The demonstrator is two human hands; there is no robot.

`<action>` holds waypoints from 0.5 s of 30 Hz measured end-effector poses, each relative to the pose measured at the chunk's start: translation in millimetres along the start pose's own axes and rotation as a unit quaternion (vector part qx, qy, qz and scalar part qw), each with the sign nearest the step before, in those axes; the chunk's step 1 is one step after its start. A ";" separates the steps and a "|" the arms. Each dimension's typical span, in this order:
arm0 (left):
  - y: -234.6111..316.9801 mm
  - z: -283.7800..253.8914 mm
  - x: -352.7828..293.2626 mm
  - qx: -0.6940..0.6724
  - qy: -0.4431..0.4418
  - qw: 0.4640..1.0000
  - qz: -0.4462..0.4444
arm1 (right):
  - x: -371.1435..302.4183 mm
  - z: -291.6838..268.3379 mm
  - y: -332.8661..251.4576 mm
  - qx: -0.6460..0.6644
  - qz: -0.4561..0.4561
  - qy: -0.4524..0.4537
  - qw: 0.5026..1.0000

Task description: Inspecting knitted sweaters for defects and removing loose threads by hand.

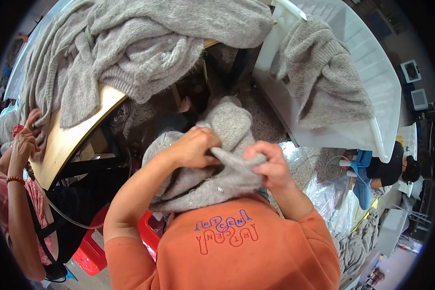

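Note:
A grey knitted sweater [198, 188] lies bunched over my lap, with part of it hanging beyond my knees. My left hand [196, 147] is closed around a fold of it, fingers curled under and partly hidden. Just to the right, my right hand [270, 162] pinches a stretch of the same knit between thumb and fingers, somewhat blurred. The fabric is pulled into a ridge between both hands. Small shiny spots show on the cloth nearest my body.
More grey sweaters [130, 48] are heaped on the wooden table [58, 145] ahead and left. A grey knit [324, 72] drapes over a white plastic bin [386, 96] at right. Someone's hand [24, 140] works at the left table edge; another person [386, 166] is far right, near clear plastic bags [326, 198].

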State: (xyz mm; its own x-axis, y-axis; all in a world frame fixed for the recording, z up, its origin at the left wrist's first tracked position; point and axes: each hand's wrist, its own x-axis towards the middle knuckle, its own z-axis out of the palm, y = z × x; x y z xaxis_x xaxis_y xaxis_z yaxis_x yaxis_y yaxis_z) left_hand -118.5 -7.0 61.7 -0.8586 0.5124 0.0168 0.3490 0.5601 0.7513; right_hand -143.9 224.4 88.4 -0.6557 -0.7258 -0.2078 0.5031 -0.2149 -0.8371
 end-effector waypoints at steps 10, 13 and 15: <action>-105.1 43.7 2.1 0.008 0.191 0.960 -0.202 | -33.9 10.7 -57.3 0.153 -0.251 -0.432 0.853; -71.0 5.4 26.2 -0.359 0.466 0.796 -0.140 | -34.9 -8.6 -56.3 0.120 -0.268 -0.417 0.860; -32.3 -49.4 19.2 -0.385 0.508 0.767 -0.075 | -39.8 -25.1 -58.0 0.147 -0.315 -0.343 0.872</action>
State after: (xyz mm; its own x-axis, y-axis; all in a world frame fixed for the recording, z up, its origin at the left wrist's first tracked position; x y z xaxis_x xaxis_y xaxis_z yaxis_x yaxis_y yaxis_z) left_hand -164.8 -47.3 70.3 -0.8535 -0.5106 0.1041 0.2288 -0.1879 0.9552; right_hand -161.1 282.1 132.6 -0.4135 -0.6013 0.6837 0.3534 -0.7980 -0.4881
